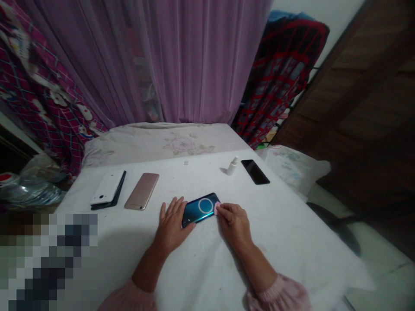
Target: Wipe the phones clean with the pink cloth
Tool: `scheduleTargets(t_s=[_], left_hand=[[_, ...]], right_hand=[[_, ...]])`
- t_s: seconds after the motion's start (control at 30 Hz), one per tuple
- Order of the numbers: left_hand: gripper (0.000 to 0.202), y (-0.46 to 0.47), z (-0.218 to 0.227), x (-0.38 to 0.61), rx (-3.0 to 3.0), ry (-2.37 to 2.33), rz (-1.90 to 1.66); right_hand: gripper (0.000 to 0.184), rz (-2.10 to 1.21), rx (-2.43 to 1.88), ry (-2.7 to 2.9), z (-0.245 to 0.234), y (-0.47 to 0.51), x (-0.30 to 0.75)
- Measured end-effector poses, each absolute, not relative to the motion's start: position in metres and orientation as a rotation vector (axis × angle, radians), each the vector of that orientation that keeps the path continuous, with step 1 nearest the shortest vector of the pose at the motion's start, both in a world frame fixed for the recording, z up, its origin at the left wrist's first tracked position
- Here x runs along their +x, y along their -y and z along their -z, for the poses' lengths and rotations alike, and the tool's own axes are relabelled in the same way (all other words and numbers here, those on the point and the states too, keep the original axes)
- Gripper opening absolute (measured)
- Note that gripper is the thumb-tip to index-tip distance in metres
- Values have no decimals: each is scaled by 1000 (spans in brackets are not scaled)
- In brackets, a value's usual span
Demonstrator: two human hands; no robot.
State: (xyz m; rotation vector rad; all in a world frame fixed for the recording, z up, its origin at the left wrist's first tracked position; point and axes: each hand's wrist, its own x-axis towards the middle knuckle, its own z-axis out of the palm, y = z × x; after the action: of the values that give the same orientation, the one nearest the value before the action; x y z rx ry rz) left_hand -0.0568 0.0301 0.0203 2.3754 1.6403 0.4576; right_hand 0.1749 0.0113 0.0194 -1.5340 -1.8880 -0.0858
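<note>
A blue smartphone (194, 212) lies back up on the white cloth, with a pale ring on its glossy back. My left hand (172, 224) steadies its left end, the thumb along the near edge and the fingers, slightly apart, at the far corner. In a pinch, my right hand (235, 222) holds a small pink cloth (217, 208) against the phone's right end. Part of that cloth is hidden by the fingers.
A white spray bottle (232, 166) stands beyond my right hand, beside a black phone (255, 172). On the left lie a rose-gold phone (142, 191) and a white phone (108, 188) on a dark one. A small clear piece (186, 163) sits farther back.
</note>
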Motion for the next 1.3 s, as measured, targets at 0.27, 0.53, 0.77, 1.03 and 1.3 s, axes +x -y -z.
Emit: scheduleTargets(t_s=[0.27, 0.53, 0.77, 1.03, 1.3], left_hand=[[63, -30, -18, -56, 2398, -1656, -460], [62, -30, -18, -57, 2408, -1644, -457], [66, -31, -16, -62, 2413, -1596, -426], [66, -37, -7, -80, 2421, -1570, -503], [60, -36, -19, -74, 2352, -1591, -473]], right_hand=[[19, 41, -1385, 2033, -29, -5, 134], [16, 38, -1389, 2038, -29, -5, 141], [24, 120, -1591, 1850, -20, -9, 182], [22, 144, -1488, 1887, -23, -7, 174], [22, 15, -1429, 2128, -44, -13, 123]])
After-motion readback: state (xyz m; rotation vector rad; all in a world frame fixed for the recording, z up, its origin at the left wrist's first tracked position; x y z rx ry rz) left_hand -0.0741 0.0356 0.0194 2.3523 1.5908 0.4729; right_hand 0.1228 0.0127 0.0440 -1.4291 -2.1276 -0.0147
